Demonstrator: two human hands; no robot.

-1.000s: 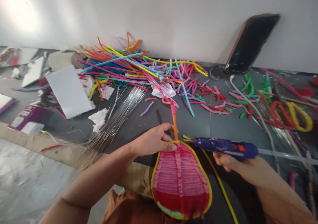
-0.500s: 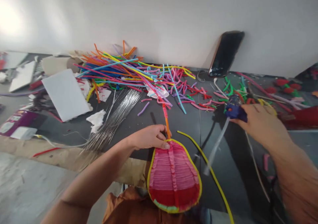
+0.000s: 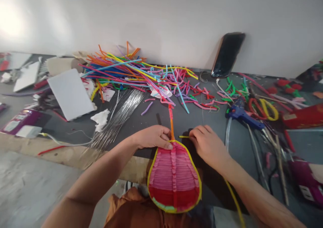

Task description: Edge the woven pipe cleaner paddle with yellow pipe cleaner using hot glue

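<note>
My left hand [image 3: 155, 137] pinches the top of a pear-shaped pipe-cleaner craft [image 3: 185, 172], where an orange and pink neck joins it. The craft's body is pink, with a red band below and a yellow edge all round. In my right hand [image 3: 210, 147], the fingers close on a yellow pipe cleaner [image 3: 235, 201] near one end. Its short tip points left, just right of the neck and apart from it. The rest runs down under my right forearm. A blue glue gun [image 3: 246, 117] lies on the table beyond my right hand.
Long coloured pipe cleaners [image 3: 121, 68] and short cut pieces lie along the wall. Left of centre are thin metal wires [image 3: 123, 115] and a white board [image 3: 70, 95]. A phone [image 3: 228, 54] leans on the wall. At right lie yellow and red scissors handles [image 3: 268, 109] and cords.
My right hand has let go of the glue gun, moved left and taken hold of the yellow pipe cleaner. My left hand keeps its grip on the craft.
</note>
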